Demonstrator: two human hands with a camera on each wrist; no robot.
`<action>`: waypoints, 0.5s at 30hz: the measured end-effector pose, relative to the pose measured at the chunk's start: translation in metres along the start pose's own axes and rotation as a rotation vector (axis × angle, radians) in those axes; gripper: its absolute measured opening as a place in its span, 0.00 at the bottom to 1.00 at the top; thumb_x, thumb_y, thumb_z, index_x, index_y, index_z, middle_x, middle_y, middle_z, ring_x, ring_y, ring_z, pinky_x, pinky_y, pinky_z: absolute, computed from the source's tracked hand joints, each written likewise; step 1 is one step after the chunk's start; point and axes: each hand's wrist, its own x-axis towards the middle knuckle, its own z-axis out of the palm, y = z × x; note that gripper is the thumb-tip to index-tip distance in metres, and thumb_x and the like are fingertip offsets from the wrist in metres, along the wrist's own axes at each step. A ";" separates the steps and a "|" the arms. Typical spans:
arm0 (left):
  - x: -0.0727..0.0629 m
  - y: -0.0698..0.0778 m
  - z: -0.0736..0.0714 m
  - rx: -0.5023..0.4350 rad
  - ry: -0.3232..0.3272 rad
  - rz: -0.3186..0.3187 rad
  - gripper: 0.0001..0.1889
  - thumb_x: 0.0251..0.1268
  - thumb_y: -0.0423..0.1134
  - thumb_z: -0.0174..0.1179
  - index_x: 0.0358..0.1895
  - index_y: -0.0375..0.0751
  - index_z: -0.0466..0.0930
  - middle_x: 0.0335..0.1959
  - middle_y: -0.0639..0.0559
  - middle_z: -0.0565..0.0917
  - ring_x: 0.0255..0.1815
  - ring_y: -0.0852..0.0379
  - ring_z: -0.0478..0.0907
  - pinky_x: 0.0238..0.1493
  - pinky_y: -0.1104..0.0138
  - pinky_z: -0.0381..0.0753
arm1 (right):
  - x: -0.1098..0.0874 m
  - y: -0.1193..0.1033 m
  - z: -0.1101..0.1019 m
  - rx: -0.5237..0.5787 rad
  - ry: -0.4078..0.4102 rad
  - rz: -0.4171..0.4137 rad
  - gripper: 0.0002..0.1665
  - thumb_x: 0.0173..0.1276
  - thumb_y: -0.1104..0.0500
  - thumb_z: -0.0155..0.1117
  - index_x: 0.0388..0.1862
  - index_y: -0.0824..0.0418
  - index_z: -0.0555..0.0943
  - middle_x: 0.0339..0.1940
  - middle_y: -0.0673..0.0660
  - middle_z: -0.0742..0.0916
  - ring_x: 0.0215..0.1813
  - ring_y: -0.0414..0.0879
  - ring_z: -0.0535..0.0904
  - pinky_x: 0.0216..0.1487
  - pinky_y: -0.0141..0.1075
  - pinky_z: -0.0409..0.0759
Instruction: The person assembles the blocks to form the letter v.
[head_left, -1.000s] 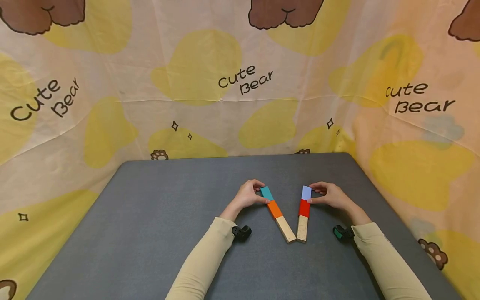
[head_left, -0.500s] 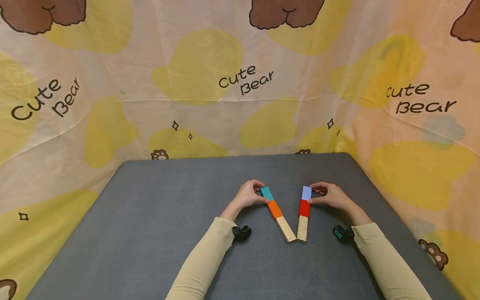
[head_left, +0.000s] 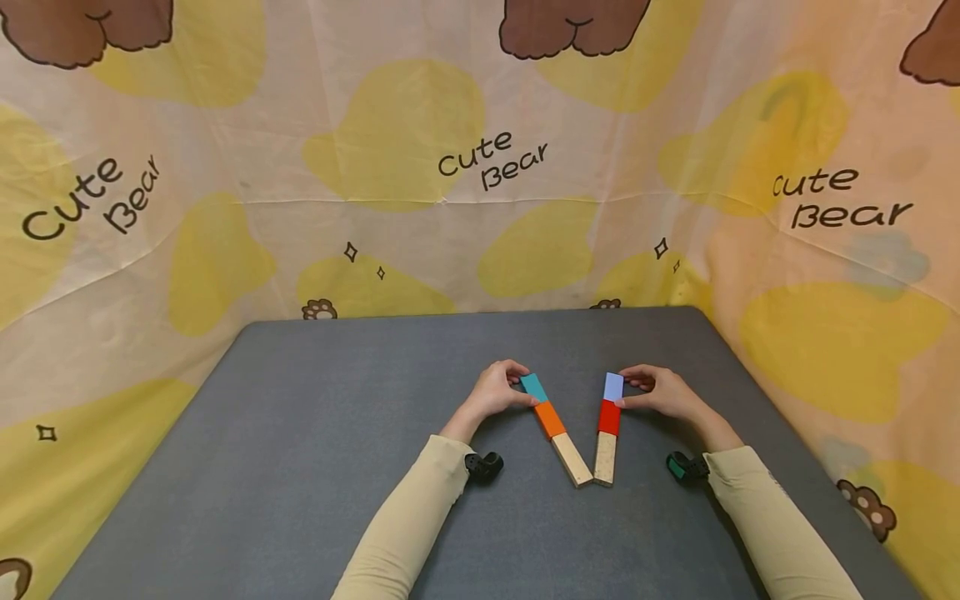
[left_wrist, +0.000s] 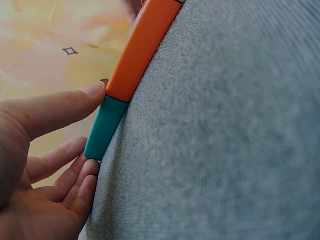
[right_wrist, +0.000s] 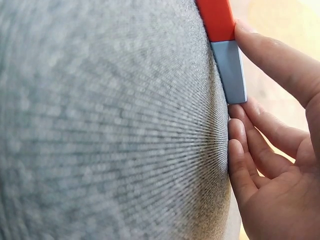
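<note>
Two rows of wooden blocks lie on the table in a V, their near ends close together. From far to near, the left row has a teal block [head_left: 534, 387], an orange block [head_left: 550, 419] and a plain wood block [head_left: 572, 461]. The right row has a light blue block [head_left: 613, 386], a red block [head_left: 609, 417] and another plain wood block [head_left: 604, 457]. My left hand [head_left: 497, 388] holds the teal block, thumb near its seam with the orange one, fingers at its far end. Likewise my right hand [head_left: 663, 392] holds the light blue block, thumb near the red seam.
The grey table [head_left: 337, 450] spreads around both rows. A patterned cloth [head_left: 390, 167] hangs behind and at the sides of it. Black wrist cameras sit on the left wrist [head_left: 484, 467] and the right wrist [head_left: 687, 467].
</note>
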 end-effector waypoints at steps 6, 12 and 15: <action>-0.001 0.000 0.000 -0.007 0.005 0.002 0.26 0.45 0.42 0.75 0.51 0.40 0.79 0.49 0.45 0.78 0.48 0.51 0.75 0.53 0.59 0.75 | -0.001 -0.001 0.000 0.001 0.002 0.014 0.39 0.54 0.46 0.73 0.59 0.65 0.75 0.58 0.68 0.79 0.57 0.60 0.75 0.60 0.54 0.72; -0.002 0.000 0.000 0.001 0.007 0.007 0.27 0.45 0.42 0.75 0.51 0.40 0.79 0.48 0.46 0.79 0.48 0.51 0.75 0.52 0.60 0.76 | -0.001 0.000 0.000 0.004 0.001 0.012 0.38 0.54 0.46 0.73 0.60 0.65 0.75 0.58 0.67 0.79 0.57 0.59 0.75 0.60 0.54 0.72; -0.003 -0.001 -0.001 -0.001 0.003 0.009 0.27 0.45 0.42 0.75 0.51 0.40 0.79 0.48 0.46 0.79 0.48 0.51 0.75 0.52 0.60 0.76 | -0.001 0.001 0.000 0.006 0.000 0.010 0.38 0.54 0.46 0.73 0.60 0.65 0.75 0.58 0.67 0.79 0.57 0.59 0.75 0.60 0.54 0.72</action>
